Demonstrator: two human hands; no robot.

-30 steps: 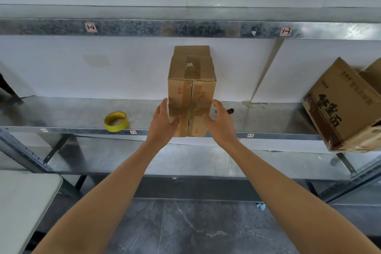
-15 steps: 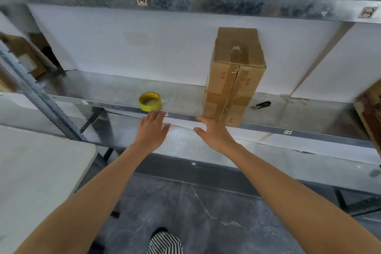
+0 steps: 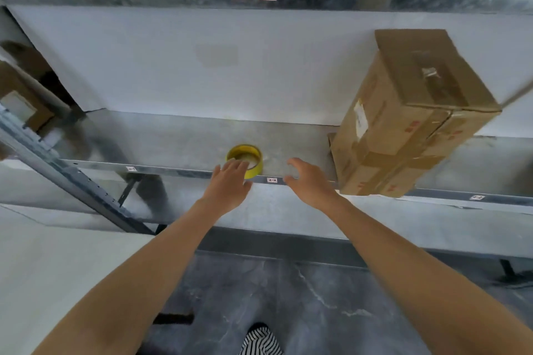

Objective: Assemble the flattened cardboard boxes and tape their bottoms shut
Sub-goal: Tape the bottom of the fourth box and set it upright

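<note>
Yellow tape roll (image 3: 244, 159) lies on the metal shelf (image 3: 173, 141). Left hand (image 3: 230, 183), fingers straight, overlaps its rim; right hand (image 3: 310, 183), spread, holds nothing, near the cardboard box (image 3: 403, 124).

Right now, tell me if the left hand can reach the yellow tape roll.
Probably yes: the left hand is open with its fingertips at the near rim of the tape roll, nothing lies between, and the cardboard box stands off to the right.
</note>
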